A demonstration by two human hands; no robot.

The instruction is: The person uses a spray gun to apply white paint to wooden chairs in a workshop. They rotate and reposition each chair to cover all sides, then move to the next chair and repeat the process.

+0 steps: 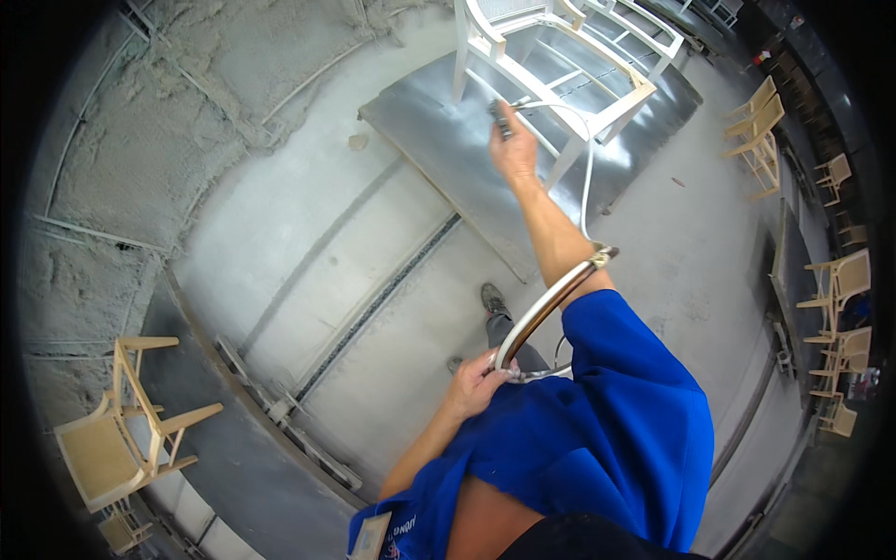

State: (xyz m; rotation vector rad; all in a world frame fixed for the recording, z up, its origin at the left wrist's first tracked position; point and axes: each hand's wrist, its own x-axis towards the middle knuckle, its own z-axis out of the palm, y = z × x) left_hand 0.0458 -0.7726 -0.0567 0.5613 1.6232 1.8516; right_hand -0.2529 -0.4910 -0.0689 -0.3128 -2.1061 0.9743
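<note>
My right hand (515, 154) is stretched out ahead, its fingers closed round a small metal spray gun (502, 119). From the gun a thin pale hose (590, 177) curves past the chair and back to my right forearm, where a wrapped joint (602, 254) meets thicker hoses. Close to my body, my left hand (474, 385) is closed on the bundle of white and brown hoses (539, 317). A white chair frame (532, 77) with an open seat stands just beyond the gun on a dark, shiny metal platform (439, 140).
Another white frame (644, 28) stands behind the first. Unpainted wooden chairs stand at the lower left (112, 443) and along the right side (845, 280). A floor rail (373, 308) crosses the floor left of my feet. Grey, crusted residue (140, 131) covers the far left.
</note>
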